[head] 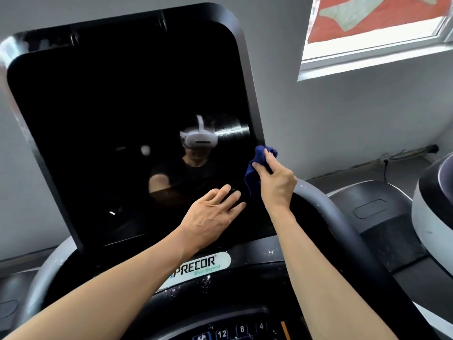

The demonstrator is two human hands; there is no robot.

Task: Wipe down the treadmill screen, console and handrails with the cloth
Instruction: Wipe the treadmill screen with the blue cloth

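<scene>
The treadmill's large black screen fills the upper left of the view, glossy, with a person's reflection in it. My right hand grips a bunched dark blue cloth against the screen's lower right edge. My left hand lies with straight fingers flat on the lower part of the screen, just left of the cloth. Below the screen sits the dusty black console with a brand label and numbered buttons. A grey handrail curves down at the right, another grey handrail at the left.
A second treadmill stands to the right, with a white and black machine part at the far right edge. A window is set in the white wall at the upper right. A cable runs along the wall's base.
</scene>
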